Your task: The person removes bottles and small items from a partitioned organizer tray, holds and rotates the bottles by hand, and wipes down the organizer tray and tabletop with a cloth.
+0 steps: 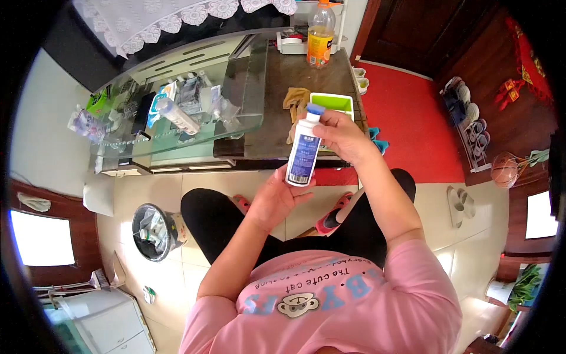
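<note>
A white bottle (303,150) with a blue label and a blue cap is held up in front of the low table, tilted slightly. My right hand (339,134) grips it near the neck, fingers wrapped behind and thumb on the front. Below, my left hand (277,199) is at the bottle's base with fingers spread, the bottom resting against them. Behind the bottle, a green and white box (332,102) stands on the table's dark top (277,79), and a brown cloth (296,98) lies beside it.
An orange drink bottle (320,38) stands at the table's back. On the glass shelf (250,88) at left are a clear bottle (177,116), packets and a dark phone-like object. A lined bin (154,233) is on the floor at left; a red mat (407,130) lies at right.
</note>
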Demonstrator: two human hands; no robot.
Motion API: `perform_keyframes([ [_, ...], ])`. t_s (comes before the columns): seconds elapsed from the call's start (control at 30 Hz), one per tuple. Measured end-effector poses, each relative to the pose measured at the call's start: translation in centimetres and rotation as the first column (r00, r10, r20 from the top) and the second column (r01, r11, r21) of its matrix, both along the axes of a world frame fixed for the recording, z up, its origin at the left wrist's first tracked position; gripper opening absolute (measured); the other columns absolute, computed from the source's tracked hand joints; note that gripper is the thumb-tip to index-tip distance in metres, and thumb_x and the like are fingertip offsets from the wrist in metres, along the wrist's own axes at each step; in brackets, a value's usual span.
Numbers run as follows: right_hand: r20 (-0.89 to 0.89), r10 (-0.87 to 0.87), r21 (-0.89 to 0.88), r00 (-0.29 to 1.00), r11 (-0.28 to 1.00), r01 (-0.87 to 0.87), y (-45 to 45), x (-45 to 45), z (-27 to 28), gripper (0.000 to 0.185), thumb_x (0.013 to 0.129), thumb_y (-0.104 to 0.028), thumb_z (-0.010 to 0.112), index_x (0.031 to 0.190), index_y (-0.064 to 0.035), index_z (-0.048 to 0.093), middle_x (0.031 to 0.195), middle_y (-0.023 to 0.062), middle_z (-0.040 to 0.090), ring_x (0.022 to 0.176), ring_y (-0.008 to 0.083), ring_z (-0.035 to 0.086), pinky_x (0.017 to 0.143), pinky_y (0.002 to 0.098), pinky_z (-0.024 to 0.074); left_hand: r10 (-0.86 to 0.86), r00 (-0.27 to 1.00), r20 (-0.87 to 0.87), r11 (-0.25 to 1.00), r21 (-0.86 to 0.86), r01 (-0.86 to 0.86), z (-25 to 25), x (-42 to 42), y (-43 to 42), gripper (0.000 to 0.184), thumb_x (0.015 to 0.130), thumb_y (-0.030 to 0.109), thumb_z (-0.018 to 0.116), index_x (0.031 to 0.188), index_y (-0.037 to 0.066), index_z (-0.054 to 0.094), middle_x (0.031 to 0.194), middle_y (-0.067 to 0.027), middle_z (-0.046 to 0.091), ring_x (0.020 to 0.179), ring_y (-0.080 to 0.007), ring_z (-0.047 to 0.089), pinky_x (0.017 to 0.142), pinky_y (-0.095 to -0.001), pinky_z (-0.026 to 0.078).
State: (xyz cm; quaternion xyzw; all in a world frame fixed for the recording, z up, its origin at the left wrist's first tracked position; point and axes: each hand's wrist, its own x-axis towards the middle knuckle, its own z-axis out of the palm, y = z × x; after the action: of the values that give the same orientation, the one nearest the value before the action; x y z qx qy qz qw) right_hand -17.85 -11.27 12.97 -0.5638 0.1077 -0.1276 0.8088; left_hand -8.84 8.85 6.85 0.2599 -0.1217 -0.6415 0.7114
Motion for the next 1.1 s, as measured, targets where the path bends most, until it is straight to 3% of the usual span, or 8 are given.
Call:
perform_keyframes([
  [0.1, 0.017, 0.014, 0.032, 1.000, 0.999, -0.015, 1.7, 0.0, -0.1, 0.050, 0.083, -0.022, 0.067, 0.123, 0.0029, 0.050, 0.112, 0.0124, 0.061, 0.104, 0.0201, 0.059, 0.092, 0.0329, 0.0452, 0.019, 0.999, 0.029, 1.000, -0.008, -0.019, 0.3, -1.2, 1.2, 0.053, 0.092, 0.041, 0.050, 0.130, 0.005, 0.041, 0.127, -0.0155, 0.052, 0.114, -0.0281, 0.054, 0.095, -0.0428, 0.044],
  [0.27, 0.040, 0.021, 0.069, 0.999, 0.997, -0.023, 3.5, 0.0, 0.1, 0.050, 0.085, -0.027, 0.065, 0.123, 0.0021, 0.051, 0.108, 0.0105, 0.062, 0.101, 0.0178, 0.060, 0.089, 0.0314, 0.0471, 0.079, 0.992, 0.095, 0.996, -0.037, -0.076, 0.9, -2.1, 2.4, 0.049, 0.094, 0.038, 0.049, 0.128, 0.004, 0.043, 0.125, -0.0157, 0.053, 0.112, -0.0272, 0.055, 0.096, -0.0409, 0.045],
  [0.43, 0.036, -0.019, 0.121, 0.999, 0.993, 0.014, 4.5, 0.2, 0.2, 0.044, 0.089, -0.027, 0.060, 0.122, 0.0016, 0.052, 0.107, 0.0101, 0.063, 0.098, 0.0160, 0.061, 0.088, 0.0300, 0.0478, 0.086, 0.995, 0.055, 0.995, -0.053, -0.084, 1.4, -2.6, 3.0, 0.048, 0.094, 0.036, 0.049, 0.128, 0.003, 0.043, 0.124, -0.0166, 0.054, 0.111, -0.0268, 0.056, 0.096, -0.0401, 0.045],
  [1.1, 0.046, -0.057, 0.170, 0.997, 0.984, 0.048, 5.6, 0.3, 0.2, 0.045, 0.091, -0.031, 0.057, 0.121, 0.0015, 0.052, 0.105, 0.0121, 0.063, 0.094, 0.0151, 0.062, 0.086, 0.0283, 0.0488, 0.113, 0.993, 0.035, 0.992, -0.062, -0.111, 2.3, -3.1, 3.6, 0.046, 0.095, 0.031, 0.049, 0.131, 0.003, 0.038, 0.123, -0.0180, 0.054, 0.110, -0.0283, 0.057, 0.095, -0.0400, 0.046],
])
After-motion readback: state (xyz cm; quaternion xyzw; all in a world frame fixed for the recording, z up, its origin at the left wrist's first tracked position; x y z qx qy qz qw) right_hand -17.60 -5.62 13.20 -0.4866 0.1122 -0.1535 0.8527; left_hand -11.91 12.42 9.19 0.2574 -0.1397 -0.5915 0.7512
